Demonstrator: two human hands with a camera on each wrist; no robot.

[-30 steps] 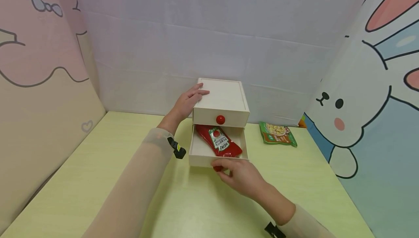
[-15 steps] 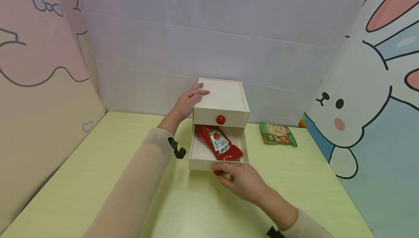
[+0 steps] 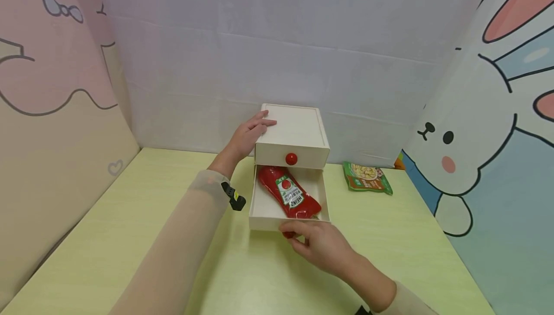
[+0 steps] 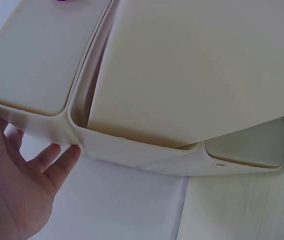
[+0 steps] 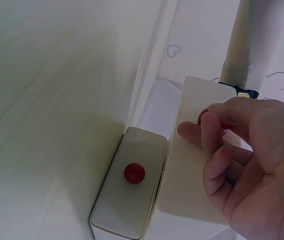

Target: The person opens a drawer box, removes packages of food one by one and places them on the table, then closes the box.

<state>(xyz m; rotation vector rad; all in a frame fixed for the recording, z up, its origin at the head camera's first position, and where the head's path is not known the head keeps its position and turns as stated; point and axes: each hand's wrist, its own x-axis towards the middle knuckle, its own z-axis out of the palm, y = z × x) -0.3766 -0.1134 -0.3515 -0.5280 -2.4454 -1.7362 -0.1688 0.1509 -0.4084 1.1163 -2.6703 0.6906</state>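
Observation:
A small white drawer cabinet (image 3: 295, 125) stands against the back wall. Its middle drawer (image 3: 264, 223) is pulled far out, and a red Heinz ketchup pouch (image 3: 291, 194) lies slantwise inside. My right hand (image 3: 322, 245) pinches this drawer's red knob (image 5: 201, 116) between thumb and fingers. On the cabinet's upper left side rests my left hand (image 3: 248, 134), fingers extended over the top edge; the left wrist view shows its fingertips (image 4: 69, 157) against the white side. The top drawer, with its own red knob (image 3: 291, 159), is closed.
A green and brown food packet (image 3: 368, 177) lies on the pale green table (image 3: 173, 199), right of the cabinet. In the right wrist view, a closed lower drawer (image 5: 144, 145) bears another red knob (image 5: 134, 173). Printed panels border both sides.
The middle drawer has slid further out toward me, with my right hand on its knob and the ketchup pouch riding along. My left hand has stayed in place.

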